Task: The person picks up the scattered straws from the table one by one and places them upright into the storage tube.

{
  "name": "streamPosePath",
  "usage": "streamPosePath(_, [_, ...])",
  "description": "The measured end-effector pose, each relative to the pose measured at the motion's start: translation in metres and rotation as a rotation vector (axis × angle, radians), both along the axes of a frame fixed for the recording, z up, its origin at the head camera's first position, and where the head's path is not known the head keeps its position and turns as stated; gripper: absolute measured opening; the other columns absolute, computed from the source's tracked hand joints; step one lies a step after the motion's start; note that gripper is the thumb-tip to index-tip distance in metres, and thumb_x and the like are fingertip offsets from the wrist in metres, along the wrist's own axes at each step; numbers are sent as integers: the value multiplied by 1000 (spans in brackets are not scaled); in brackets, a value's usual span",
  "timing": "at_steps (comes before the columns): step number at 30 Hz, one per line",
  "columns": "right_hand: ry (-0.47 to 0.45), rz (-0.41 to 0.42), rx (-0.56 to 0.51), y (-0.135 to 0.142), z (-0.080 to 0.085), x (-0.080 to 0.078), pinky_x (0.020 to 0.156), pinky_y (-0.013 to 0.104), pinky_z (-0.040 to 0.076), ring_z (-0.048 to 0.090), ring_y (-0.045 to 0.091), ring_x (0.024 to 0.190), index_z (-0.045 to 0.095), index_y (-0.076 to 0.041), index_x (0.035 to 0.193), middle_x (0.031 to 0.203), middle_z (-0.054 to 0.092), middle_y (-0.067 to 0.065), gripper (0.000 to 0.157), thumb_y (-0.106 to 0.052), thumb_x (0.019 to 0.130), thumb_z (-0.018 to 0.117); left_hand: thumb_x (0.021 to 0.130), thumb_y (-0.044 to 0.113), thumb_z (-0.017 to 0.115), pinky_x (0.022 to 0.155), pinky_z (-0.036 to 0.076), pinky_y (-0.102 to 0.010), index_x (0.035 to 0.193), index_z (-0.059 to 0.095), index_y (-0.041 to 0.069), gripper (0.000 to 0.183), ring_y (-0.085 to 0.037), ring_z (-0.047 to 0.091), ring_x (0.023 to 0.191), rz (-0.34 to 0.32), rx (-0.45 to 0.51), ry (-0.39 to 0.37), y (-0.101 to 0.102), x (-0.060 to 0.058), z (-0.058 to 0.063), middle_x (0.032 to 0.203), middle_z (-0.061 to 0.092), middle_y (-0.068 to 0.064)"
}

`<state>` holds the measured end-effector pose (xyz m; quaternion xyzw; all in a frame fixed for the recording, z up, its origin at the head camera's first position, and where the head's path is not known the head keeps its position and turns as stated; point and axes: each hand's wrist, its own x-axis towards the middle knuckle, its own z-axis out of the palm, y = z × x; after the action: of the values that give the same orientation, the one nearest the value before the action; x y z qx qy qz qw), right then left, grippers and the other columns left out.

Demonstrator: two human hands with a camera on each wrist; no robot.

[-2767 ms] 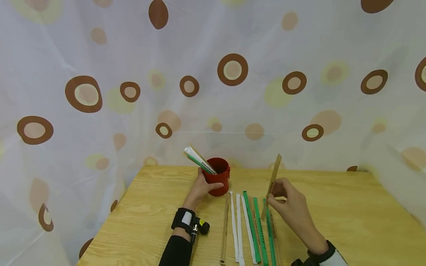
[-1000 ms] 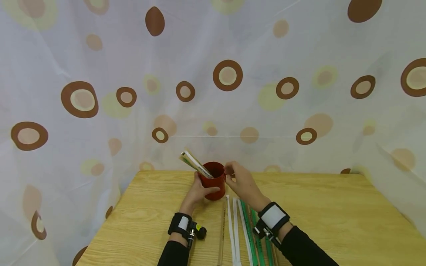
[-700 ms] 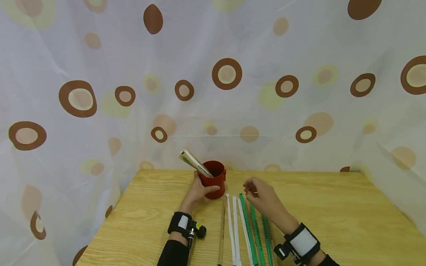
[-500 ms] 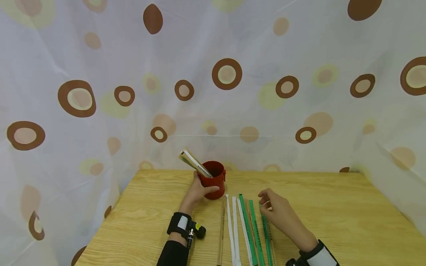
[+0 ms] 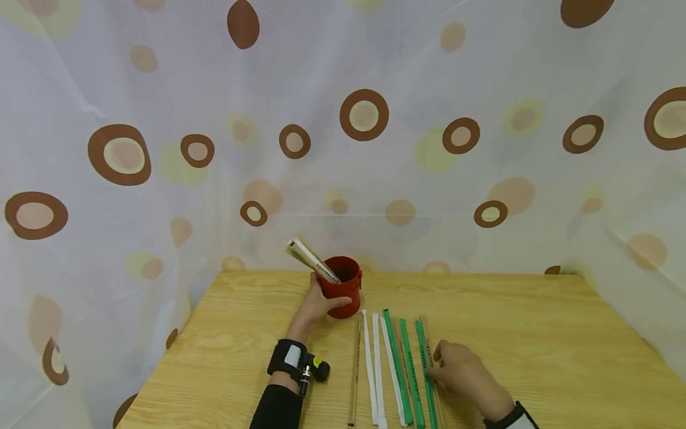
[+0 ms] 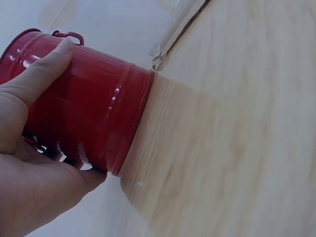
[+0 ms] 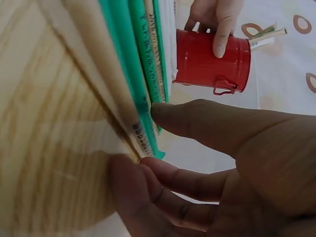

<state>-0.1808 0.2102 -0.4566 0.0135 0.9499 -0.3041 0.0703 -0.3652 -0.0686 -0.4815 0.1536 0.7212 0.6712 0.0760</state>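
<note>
A small red metal bucket [image 5: 343,289] stands at the back of the table, and my left hand [image 5: 316,302] grips its side. Several wrapped straws [image 5: 313,260] lean out over the bucket's left rim. In front lies a row of long wrapped straws, white [image 5: 379,369], green [image 5: 409,375] and brown [image 5: 355,372]. My right hand [image 5: 463,372] is low at the row's right end. In the right wrist view, its thumb touches a green straw [image 7: 121,54], and its fingertips lie beside the outermost brown straw [image 7: 98,54], with a gap between thumb and fingers.
The wood-grain table [image 5: 536,333] extends to both sides of the row. Behind it hangs a white curtain [image 5: 321,179] with brown ring patterns. A camera [image 5: 320,369] on a black strap sits on my left wrist.
My right hand held a brown straw upright, then was at the bucket's rim. Without that straw, it has moved right and down to the row's right end. My left hand keeps gripping the bucket.
</note>
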Motion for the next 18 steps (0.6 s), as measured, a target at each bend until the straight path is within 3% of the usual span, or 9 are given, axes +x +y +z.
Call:
streamPosePath(9, [-18, -67, -53, -3, -4, -1, 53, 27, 45, 52, 15, 51, 64, 4, 96, 66, 57, 5, 21, -10, 88, 76, 83, 7, 84, 118, 30, -56, 152, 16, 9, 96, -37, 37, 143, -10, 29, 5, 0, 1, 0, 153, 37, -18])
streamPosePath(18, [41, -62, -1, -4, -6, -2, 56, 29, 49, 57, 16, 64, 65, 3, 90, 79, 63, 6, 14, -5, 82, 73, 84, 7, 84, 118, 29, -58, 152, 14, 8, 97, -39, 35, 143, -5, 10, 3, -1, 2, 0, 153, 36, -20])
